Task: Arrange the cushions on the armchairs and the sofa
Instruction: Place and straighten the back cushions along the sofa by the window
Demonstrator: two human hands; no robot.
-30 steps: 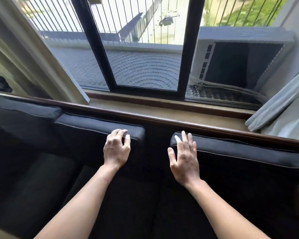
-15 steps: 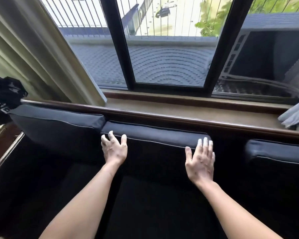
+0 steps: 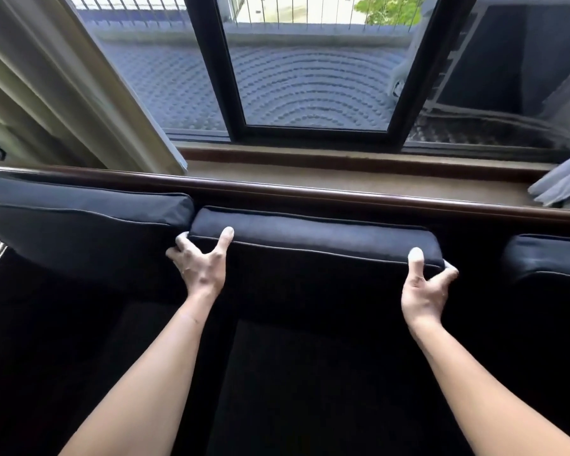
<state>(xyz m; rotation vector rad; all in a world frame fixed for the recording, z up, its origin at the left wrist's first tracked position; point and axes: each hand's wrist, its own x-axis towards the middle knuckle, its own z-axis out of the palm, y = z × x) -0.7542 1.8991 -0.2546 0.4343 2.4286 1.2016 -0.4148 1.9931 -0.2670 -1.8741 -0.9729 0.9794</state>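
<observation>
Black middle back cushion (image 3: 313,236) of sofa (image 3: 310,373), clasped at both ends.

Left hand (image 3: 202,261) at left corner, thumb on top edge, fingers curled behind; right hand (image 3: 425,287) at right corner, thumb up on front, fingers wrapped round the end: both grips closed on the cushion. Standing upright against wooden back rail (image 3: 343,194), touching left back cushion (image 3: 79,222), apart from right back cushion (image 3: 547,261). Window (image 3: 310,77) behind rail.

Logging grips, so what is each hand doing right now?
Left hand: closed on the middle back cushion, left end.
Right hand: closed on its right end.
</observation>
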